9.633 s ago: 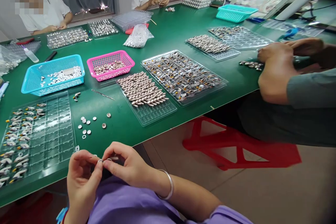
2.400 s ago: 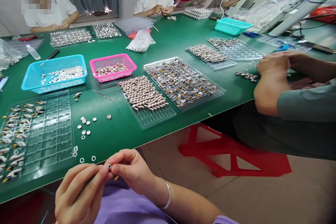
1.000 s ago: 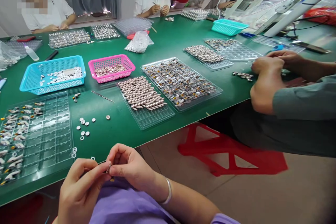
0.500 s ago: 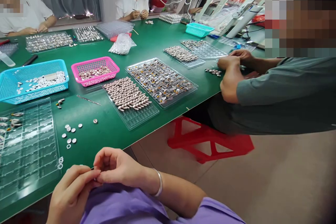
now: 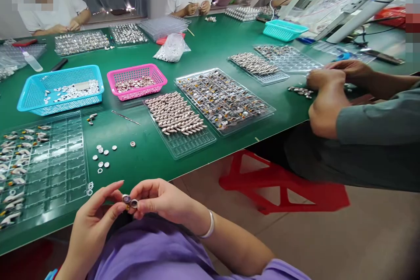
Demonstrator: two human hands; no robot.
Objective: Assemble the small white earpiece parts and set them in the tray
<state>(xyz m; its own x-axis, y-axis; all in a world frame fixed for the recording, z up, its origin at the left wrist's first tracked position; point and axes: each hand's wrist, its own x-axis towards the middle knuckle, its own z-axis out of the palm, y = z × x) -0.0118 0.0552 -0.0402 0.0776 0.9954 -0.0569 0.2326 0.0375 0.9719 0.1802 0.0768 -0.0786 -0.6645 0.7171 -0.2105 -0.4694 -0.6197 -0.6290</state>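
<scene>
We've a smooth green table [image 5: 144, 164] w/ a pink basket [image 5: 141, 91] on it, perforated plastic, holding shiny coppery pcs. L of the pink basket is a bigger blue basket [image 5: 65, 106], also mesh-walled plastic, w/ flat white bits inside. R of the pink basket & nearer us, a clear tray [image 5: 188, 143] carries tight rows of smooth, pinkish-metallic stems [image 5: 175, 113]. Just nearer us than the pink basket lie thin steel tweezers [image 5: 125, 117]; beyond them toward us, small silvery discs [image 5: 106, 152] & flat white rings [image 5: 89, 189], the rings by a grid-pocketed clear plastic tray [image 5: 65, 157]. Our round pcs [image 5: 134, 203], two metallic-rimmed cups, are btwn our fingertips on our side of the pink basket, approx. in line w/ it, up off the table. L hand [image 5: 95, 212] pinches one, index tip raised clear of it; R hand [image 5: 160, 201] grips the other btwn thumb & index. They're side by side; can't tell if they're joined. A yellow speck shows just under them, too small to ID, & our fingers hide the pcs' backs. The grid-pocketed tray is cut off at the frame edge. Far R of the pink basket, a co-worker's hands [image 5: 331, 74] are close together, contents hidden.
</scene>
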